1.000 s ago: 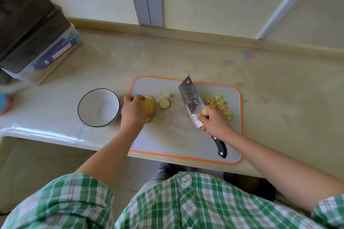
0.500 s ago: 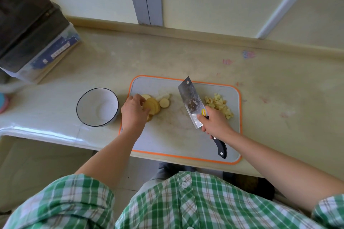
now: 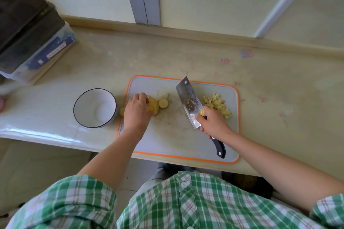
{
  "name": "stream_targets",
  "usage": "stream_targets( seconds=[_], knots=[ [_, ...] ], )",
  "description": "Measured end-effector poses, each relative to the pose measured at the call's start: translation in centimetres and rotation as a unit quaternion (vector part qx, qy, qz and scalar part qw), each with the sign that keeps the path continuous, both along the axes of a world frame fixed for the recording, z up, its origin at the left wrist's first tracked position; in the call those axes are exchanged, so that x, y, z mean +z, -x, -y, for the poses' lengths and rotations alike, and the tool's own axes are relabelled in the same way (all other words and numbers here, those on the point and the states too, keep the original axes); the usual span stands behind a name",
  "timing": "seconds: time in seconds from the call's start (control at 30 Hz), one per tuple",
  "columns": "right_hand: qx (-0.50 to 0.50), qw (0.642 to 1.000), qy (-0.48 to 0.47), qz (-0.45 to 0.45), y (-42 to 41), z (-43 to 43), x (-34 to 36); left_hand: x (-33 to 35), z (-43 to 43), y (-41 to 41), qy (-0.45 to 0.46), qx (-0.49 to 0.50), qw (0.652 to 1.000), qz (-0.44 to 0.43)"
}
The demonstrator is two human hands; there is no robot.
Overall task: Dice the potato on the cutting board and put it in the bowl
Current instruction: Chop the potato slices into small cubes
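A grey cutting board (image 3: 178, 135) with an orange rim lies on the counter. At its left end sit yellow potato slices (image 3: 155, 107), and my left hand (image 3: 136, 112) rests on them with curled fingers gripping the stack. One round slice (image 3: 163, 103) lies just right of the stack. My right hand (image 3: 214, 123) holds a cleaver (image 3: 189, 101) by its black handle, blade lifted over the board's middle. A heap of diced potato (image 3: 217, 105) sits at the board's right. The white bowl (image 3: 95, 108) stands left of the board with nothing visible inside.
A stack of dark boxes and a clear container (image 3: 31, 35) fills the counter's far left. The counter's front edge (image 3: 46, 135) runs just below the bowl. A wall (image 3: 204, 2) rises behind the counter.
My left hand has laid the potato slices flat and spread them, and now covers more of the stack. The cleaver and my right hand have barely moved.
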State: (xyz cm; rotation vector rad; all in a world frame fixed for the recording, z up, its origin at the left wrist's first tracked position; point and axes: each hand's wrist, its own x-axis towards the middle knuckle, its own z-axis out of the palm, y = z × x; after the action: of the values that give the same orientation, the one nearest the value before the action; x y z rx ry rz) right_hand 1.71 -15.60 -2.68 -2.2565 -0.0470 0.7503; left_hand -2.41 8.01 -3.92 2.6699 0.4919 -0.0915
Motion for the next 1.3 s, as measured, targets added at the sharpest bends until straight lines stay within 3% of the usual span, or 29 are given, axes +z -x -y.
stream_targets(
  seconds=[0.27, 0.33, 0.47, 0.57, 0.7, 0.93, 1.1, 1.3],
  knots=[
    [0.002, 1.000, -0.013, -0.006, -0.4, -0.2, -0.1, 0.2, -2.0, 1.1, 0.212, 0.043, 0.976, -0.010],
    [0.002, 1.000, -0.015, -0.007, -0.5, -0.2, -0.1, 0.3, -2.6, 1.2, 0.185, 0.026, 0.982, -0.041],
    [0.006, 1.000, -0.012, -0.007, -0.5, -0.1, -0.1, 0.4, -2.4, 0.8, 0.026, -0.007, 0.995, -0.100],
    [0.004, 1.000, -0.017, -0.005, -0.4, 0.2, 0.1, 0.0, -1.2, 0.7, -0.077, -0.028, 0.994, -0.077],
    [-0.004, 1.000, -0.019, 0.000, -0.2, 0.7, 0.5, -1.1, -0.7, -0.2, -0.072, -0.058, 0.995, -0.027],
    [-0.017, 1.000, -0.015, 0.001, 0.6, 1.4, 0.5, -1.8, -0.4, -2.4, -0.126, -0.055, 0.987, -0.081],
    [-0.024, 1.000, -0.018, 0.004, 0.5, 1.3, 0.5, -1.1, -0.9, -2.3, 0.024, 0.038, 0.999, -0.016],
    [-0.031, 0.999, -0.028, 0.010, 0.2, 1.5, 1.2, 0.9, 0.1, -2.8, 0.167, 0.102, 0.970, 0.146]
  ],
)
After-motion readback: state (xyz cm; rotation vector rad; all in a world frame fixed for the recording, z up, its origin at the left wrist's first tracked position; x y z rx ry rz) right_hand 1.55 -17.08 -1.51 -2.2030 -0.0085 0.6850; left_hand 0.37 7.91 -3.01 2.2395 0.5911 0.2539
